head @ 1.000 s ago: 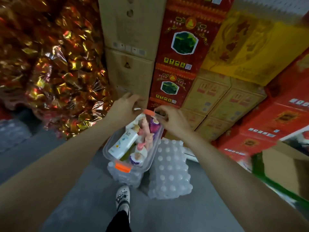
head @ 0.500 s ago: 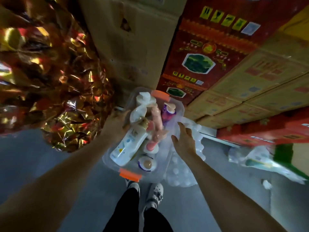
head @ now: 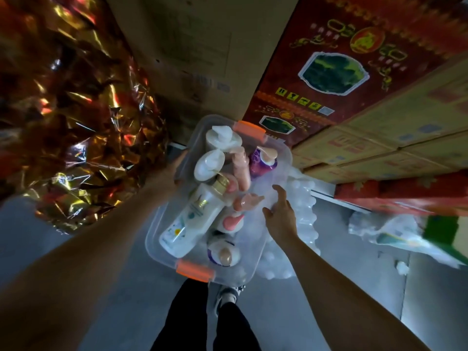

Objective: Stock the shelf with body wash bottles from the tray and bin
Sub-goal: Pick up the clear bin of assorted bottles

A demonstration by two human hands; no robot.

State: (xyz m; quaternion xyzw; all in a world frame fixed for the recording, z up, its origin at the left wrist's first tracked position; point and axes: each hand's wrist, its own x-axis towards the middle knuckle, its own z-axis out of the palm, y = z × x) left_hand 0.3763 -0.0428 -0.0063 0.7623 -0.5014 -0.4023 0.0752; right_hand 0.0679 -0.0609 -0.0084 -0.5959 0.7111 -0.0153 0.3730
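Two walls hem the spot in: stacked cartons [head: 367, 79] ahead and right, crinkled gold foil [head: 71, 117] on the left, with bare grey floor [head: 342, 274] open only toward the person's feet. The clear bin [head: 253, 252], orange clips at both ends, is full of body wash bottles [head: 192, 219]. The left hand [head: 172, 171] grips its left rim; the right hand [head: 279, 214] lies against the right rim, fingers loosely spread. A wrapped bottle pack [head: 304, 216] lies just beyond that edge.
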